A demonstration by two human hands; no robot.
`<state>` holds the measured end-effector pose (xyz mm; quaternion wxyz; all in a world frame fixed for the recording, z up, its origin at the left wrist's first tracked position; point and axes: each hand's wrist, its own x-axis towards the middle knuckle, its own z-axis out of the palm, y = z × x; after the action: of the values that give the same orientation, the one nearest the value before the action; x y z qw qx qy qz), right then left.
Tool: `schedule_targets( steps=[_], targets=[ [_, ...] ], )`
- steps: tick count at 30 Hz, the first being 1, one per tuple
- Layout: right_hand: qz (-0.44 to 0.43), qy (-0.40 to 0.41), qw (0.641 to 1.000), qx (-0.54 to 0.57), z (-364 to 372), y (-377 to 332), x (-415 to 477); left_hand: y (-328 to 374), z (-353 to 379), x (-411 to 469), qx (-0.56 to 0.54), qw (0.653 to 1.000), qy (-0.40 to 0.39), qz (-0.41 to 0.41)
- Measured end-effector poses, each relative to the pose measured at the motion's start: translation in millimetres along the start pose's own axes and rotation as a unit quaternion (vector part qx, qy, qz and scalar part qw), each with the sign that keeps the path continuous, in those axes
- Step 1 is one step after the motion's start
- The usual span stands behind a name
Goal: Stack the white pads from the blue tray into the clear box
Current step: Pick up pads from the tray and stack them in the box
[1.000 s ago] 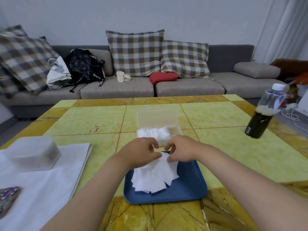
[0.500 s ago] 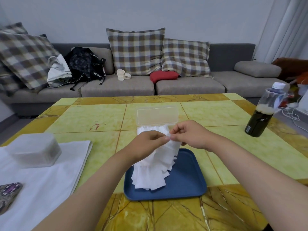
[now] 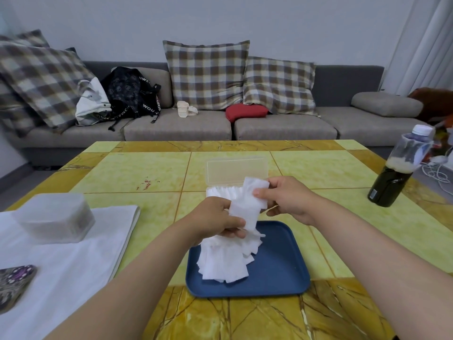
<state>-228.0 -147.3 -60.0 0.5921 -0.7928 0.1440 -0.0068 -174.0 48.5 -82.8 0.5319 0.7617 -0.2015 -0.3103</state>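
**Tiled table and its load**

A low table (image 3: pixel 152 173), topped in yellow-green marbled tiles with amber-brown veined border tiles. A small red smear on the tile left of centre. On the near middle, a blue tray (image 3: pixel 277 273), with white pads (image 3: pixel 224 263) heaped on its left half. Just beyond the tray, a clear box (image 3: pixel 236 171), lid standing open (more pads inside). On the near left, a white cloth (image 3: pixel 73 266) spread flat, bearing a frosted lidded container (image 3: pixel 55 218) and a patterned pouch (image 3: pixel 13 284) at the left edge. At the far right, a bottle (image 3: pixel 398 173), dark liquid below, foam above, white cap on top.
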Motion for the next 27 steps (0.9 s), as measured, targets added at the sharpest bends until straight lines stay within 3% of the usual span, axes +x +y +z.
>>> schedule_targets(
  steps=[3,8,16,21,27],
  targets=[
    [-0.009,0.012,1.000,0.014,-4.1,-1.2,0.5,-1.6,-3.8,2.9,0.036,0.998,0.051,-0.018],
    [-0.032,-0.033,0.999,-0.011,-8.8,-3.9,-3.3,2.6,-13.7,4.9,-0.015,0.996,0.081,-0.019],
    [-0.040,-0.098,0.993,-0.056,2.9,-9.0,-7.9,10.0,-22.1,0.4,0.007,1.000,0.006,-0.012],
    [-0.004,-0.073,0.996,-0.048,10.0,-6.6,-2.5,11.2,-19.1,1.1,-0.105,0.994,-0.002,-0.028],
    [0.015,-0.031,0.999,-0.027,10.7,-9.7,-2.6,13.2,-9.5,2.3,-0.269,0.962,0.010,-0.052]
  ],
)
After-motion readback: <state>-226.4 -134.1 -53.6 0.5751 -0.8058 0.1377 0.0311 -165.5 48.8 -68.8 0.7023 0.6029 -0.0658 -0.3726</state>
